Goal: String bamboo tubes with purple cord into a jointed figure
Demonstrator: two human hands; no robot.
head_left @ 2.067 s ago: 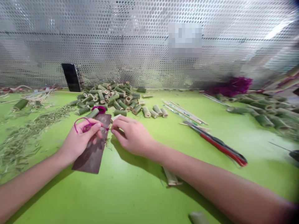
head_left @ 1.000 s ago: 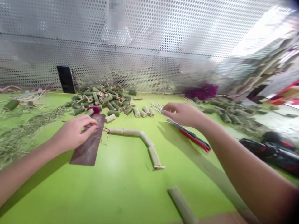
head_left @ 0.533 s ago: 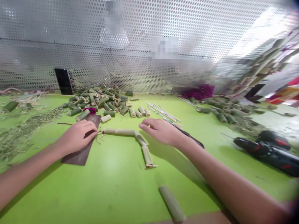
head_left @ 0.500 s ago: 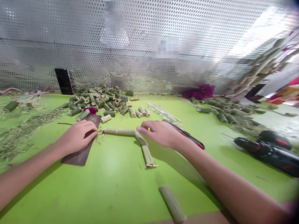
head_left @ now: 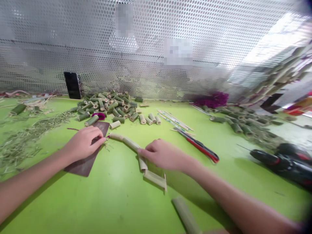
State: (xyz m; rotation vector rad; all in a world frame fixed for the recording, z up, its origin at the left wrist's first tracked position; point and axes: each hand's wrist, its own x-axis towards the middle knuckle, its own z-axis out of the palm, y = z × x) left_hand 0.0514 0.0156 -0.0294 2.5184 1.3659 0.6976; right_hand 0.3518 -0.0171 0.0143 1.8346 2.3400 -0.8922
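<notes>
My left hand (head_left: pixel 84 144) rests closed on a brown sheet (head_left: pixel 85 161), pinching a magenta string (head_left: pixel 73 129) at the end of a chain of pale bamboo tubes (head_left: pixel 129 143). The chain bends across the green table (head_left: pixel 97 201). My right hand (head_left: pixel 162 155) is closed on the middle of the chain, fingers pinching a tube near the bend. The last tube (head_left: pixel 154 178) lies just below that hand.
A pile of short green bamboo pieces (head_left: pixel 109 104) and a magenta string coil (head_left: pixel 98 115) lie behind the sheet. Red-handled cutters (head_left: pixel 201 146), thin sticks (head_left: pixel 175 121), a drill (head_left: pixel 282 161), a phone (head_left: pixel 72 85), shavings (head_left: pixel 21 139) and a loose tube (head_left: pixel 185 214) surround me.
My right hand came back from the sticks at the right, took hold of the chain's middle and pulled it toward me, bending the chain. The left hand has kept its pinch.
</notes>
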